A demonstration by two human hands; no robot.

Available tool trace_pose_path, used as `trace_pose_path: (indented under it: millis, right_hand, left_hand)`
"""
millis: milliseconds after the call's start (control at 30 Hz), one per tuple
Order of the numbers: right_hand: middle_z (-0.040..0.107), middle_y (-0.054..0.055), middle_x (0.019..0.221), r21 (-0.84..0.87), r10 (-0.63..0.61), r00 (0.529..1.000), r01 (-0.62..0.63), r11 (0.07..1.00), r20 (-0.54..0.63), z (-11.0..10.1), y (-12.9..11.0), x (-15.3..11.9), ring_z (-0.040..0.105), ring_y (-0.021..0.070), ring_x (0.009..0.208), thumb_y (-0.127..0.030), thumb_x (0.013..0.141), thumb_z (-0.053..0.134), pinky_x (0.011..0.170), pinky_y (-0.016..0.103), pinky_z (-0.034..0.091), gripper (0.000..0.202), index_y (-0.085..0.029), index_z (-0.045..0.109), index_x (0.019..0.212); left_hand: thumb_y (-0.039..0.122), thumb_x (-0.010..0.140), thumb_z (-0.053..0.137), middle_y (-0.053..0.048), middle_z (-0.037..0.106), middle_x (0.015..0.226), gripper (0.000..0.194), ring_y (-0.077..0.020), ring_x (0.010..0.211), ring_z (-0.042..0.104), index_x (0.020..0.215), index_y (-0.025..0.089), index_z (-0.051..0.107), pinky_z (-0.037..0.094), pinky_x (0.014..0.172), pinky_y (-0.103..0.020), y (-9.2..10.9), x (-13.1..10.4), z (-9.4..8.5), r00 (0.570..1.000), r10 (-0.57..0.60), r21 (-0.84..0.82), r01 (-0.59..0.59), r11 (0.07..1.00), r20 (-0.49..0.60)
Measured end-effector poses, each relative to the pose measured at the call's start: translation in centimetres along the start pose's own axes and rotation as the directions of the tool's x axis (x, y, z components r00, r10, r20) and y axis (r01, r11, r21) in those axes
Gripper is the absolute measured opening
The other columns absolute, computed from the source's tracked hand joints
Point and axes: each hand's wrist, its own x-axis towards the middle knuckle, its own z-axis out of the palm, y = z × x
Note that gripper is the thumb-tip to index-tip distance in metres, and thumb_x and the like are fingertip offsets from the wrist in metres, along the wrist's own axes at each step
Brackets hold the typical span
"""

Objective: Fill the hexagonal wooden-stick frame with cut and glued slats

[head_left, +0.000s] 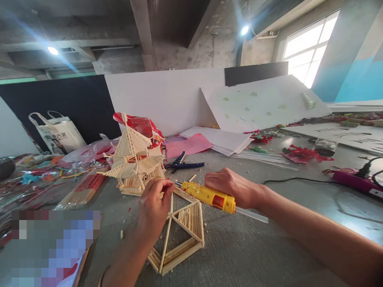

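Observation:
My right hand [229, 185] is wrapped round a yellow hot glue gun [206, 194], its nozzle pointing left. A clear glue stick [253, 215] sticks out of its back end. Just off the nozzle tip, the thumb and fingers of my left hand [157, 199] are pinched together; what they hold is too small and covered to make out. Below lies a flat polygon frame of thin wooden sticks [183, 227], with spokes meeting at a centre and some sections filled with sticks. My left hand hides part of it. Behind stands a tiered stick pagoda model [134, 159].
Blue-handled pliers [185, 164] lie behind the glue gun. Bundled sticks in plastic [85, 187] are at left. Pink paper [188, 145] and white boards [221, 139] sit further back. A black cable [299, 181] runs to a purple power strip [353, 183] at right.

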Motion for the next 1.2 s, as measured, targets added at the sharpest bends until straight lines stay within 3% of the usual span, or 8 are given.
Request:
trace_pose_path:
  millis: [733,933,1100,1200]
  right_hand:
    - [0.041,-0.001,0.064,0.085,0.068,0.998,-0.068,0.994,0.005,-0.2,0.1,-0.3,0.031,0.0100,0.056,-0.018,0.081,0.040,0.053,0.025,0.026,0.015,-0.020,0.034,0.068]
    - [0.042,0.000,0.063,-0.014,0.052,0.999,-0.052,0.999,-0.017,0.1,0.6,-0.4,0.033,0.0107,0.056,-0.019,0.080,0.041,0.052,0.026,0.025,0.013,-0.020,0.035,0.068]
    - [0.048,0.002,0.066,-0.132,0.188,0.978,-0.198,0.971,-0.087,0.7,0.9,-0.5,0.038,0.0104,0.056,-0.024,0.081,0.042,0.051,0.025,0.026,0.013,-0.018,0.040,0.069]
    - [0.051,0.004,0.070,-0.209,0.298,0.943,-0.325,0.922,-0.151,1.1,1.3,-0.8,0.044,0.0111,0.059,-0.025,0.081,0.042,0.051,0.025,0.026,0.012,-0.017,0.045,0.073]
  left_hand:
    - [0.032,0.083,0.050,-0.002,0.063,0.079,0.016,-0.0147,0.073,0.058,0.082,0.019,0.059,0.045,0.070,-0.025,0.2,-0.1,-0.1,0.998,-0.063,-0.027,0.062,0.998,-0.020]
    - [0.033,0.082,0.054,-0.001,0.063,0.077,0.015,-0.0135,0.070,0.057,0.083,0.019,0.060,0.044,0.070,-0.023,0.5,0.0,-0.5,0.994,-0.091,-0.026,0.089,0.996,-0.060]
    - [0.036,0.079,0.056,0.000,0.063,0.074,0.017,-0.0131,0.066,0.057,0.082,0.020,0.060,0.044,0.068,-0.024,0.6,0.2,-1.0,0.987,-0.127,-0.026,0.125,0.992,-0.101]
    - [0.035,0.079,0.057,0.000,0.063,0.074,0.016,-0.0126,0.066,0.057,0.081,0.020,0.060,0.044,0.068,-0.023,0.4,0.3,-1.1,0.982,-0.129,-0.033,0.126,0.992,-0.139]
